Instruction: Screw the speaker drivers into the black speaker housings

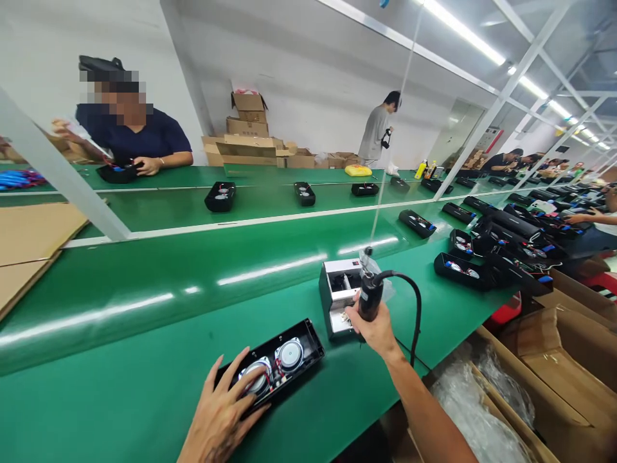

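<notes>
A black speaker housing (299, 370) with two round drivers lies on the green bench in front of me. My left hand (224, 411) rests on its near end, fingers spread flat over one driver. My right hand (373, 321) is wrapped round a black electric screwdriver (370, 296), held upright with its cable looping to the right. The tool's tip hangs over a small white screw feeder box (337, 292) just right of the housing.
A green conveyor belt (193, 212) carries several black housings away. More housings are stacked at the right (486, 257). Cardboard boxes with plastic bags (530, 379) stand by my right arm. A seated person (130, 138) works across the belt; another stands far back (378, 132).
</notes>
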`<state>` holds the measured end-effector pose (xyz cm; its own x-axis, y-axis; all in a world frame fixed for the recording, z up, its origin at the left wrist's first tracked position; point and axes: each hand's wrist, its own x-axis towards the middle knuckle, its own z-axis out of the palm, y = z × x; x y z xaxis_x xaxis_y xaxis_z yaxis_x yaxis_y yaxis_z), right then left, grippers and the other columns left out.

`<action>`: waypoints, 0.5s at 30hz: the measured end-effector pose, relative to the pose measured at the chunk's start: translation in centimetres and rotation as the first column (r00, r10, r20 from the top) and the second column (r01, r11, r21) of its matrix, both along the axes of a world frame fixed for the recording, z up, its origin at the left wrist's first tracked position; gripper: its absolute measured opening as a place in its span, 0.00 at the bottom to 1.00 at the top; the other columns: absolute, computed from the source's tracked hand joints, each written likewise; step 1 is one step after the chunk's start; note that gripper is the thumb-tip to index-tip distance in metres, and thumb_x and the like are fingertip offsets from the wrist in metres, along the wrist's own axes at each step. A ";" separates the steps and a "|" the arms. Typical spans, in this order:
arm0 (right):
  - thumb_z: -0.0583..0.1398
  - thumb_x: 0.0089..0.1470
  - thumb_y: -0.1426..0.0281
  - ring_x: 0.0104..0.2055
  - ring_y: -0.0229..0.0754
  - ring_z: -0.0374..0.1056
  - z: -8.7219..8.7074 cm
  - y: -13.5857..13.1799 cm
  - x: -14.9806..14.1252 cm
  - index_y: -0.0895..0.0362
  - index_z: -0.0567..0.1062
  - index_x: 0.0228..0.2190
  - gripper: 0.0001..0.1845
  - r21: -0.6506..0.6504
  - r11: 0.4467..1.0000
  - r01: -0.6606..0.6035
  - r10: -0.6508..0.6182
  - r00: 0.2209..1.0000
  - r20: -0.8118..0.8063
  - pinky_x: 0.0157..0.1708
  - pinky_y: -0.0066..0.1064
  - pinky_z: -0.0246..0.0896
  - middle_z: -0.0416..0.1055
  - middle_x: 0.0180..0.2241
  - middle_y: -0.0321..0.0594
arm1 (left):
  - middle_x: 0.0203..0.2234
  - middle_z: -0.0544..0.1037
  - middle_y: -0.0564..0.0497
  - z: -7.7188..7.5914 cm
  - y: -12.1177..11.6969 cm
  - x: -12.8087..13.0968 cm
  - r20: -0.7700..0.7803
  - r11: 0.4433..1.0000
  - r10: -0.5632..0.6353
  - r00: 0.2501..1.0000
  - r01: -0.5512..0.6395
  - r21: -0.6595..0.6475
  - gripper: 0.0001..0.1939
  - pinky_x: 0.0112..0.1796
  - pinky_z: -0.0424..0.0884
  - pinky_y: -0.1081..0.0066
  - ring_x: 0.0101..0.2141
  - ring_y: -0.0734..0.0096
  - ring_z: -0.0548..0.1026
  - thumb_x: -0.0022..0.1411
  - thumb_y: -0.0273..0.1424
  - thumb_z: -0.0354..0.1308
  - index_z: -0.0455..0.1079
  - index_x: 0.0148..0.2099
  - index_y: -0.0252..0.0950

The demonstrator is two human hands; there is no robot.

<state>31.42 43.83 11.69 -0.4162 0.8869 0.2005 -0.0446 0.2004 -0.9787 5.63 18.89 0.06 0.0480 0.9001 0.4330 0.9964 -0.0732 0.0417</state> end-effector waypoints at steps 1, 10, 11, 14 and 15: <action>0.71 0.55 0.59 0.17 0.35 0.61 -0.1 -0.9 0.1 0.52 0.69 0.39 0.19 -0.028 0.998 -0.048 0.046 0.998 -0.048 0.20 0.30 0.60 0.65 0.19 0.24 | 0.54 0.85 0.54 0.1 0.1 0.7 0.017 1.000 0.016 1.000 -0.016 -0.010 0.06 0.69 0.53 0.32 0.66 0.37 0.71 0.65 0.37 0.66 0.81 0.34 0.48; 0.66 0.67 0.63 0.17 0.32 0.59 -0.9 -7.8 -4.3 0.46 0.66 0.50 0.16 0.046 0.976 -0.215 0.210 0.852 -0.479 0.18 0.25 0.59 0.63 0.23 0.22 | 0.52 0.85 0.53 0.5 1.1 3.7 0.114 0.999 0.023 0.993 -0.027 0.034 0.10 0.70 0.53 0.40 0.67 0.39 0.70 0.61 0.38 0.74 0.79 0.31 0.43; 0.66 0.67 0.63 0.17 0.32 0.59 -1.1 -8.0 -4.8 0.46 0.66 0.50 0.15 0.063 0.975 -0.215 0.219 0.858 -0.464 0.18 0.25 0.59 0.64 0.23 0.23 | 0.51 0.85 0.54 0.5 1.2 3.7 0.144 0.998 0.019 0.989 -0.029 0.064 0.12 0.71 0.52 0.42 0.67 0.41 0.70 0.60 0.39 0.75 0.78 0.30 0.42; 0.66 0.67 0.63 0.17 0.31 0.60 -1.8 -8.2 -5.6 0.48 0.67 0.50 0.16 0.086 0.976 -0.202 0.219 0.887 -0.406 0.19 0.26 0.60 0.65 0.24 0.24 | 0.51 0.85 0.56 0.5 1.3 3.8 0.209 0.992 0.003 0.978 -0.029 0.122 0.14 0.73 0.50 0.47 0.67 0.44 0.70 0.57 0.40 0.78 0.77 0.30 0.41; 0.67 0.67 0.63 0.17 0.32 0.60 -2.1 -8.2 -5.7 0.48 0.67 0.50 0.16 0.084 0.978 -0.193 0.211 0.898 -0.387 0.20 0.26 0.60 0.65 0.24 0.24 | 0.51 0.85 0.57 0.6 1.3 3.8 0.215 0.992 -0.002 0.977 -0.025 0.127 0.15 0.74 0.49 0.47 0.67 0.44 0.70 0.57 0.40 0.78 0.77 0.30 0.41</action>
<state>25.74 35.65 9.59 -0.4654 0.7794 0.4195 -0.4667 0.1867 -0.8645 9.43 20.16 0.65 -0.0684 0.8366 0.5436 0.9661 -0.0804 0.2452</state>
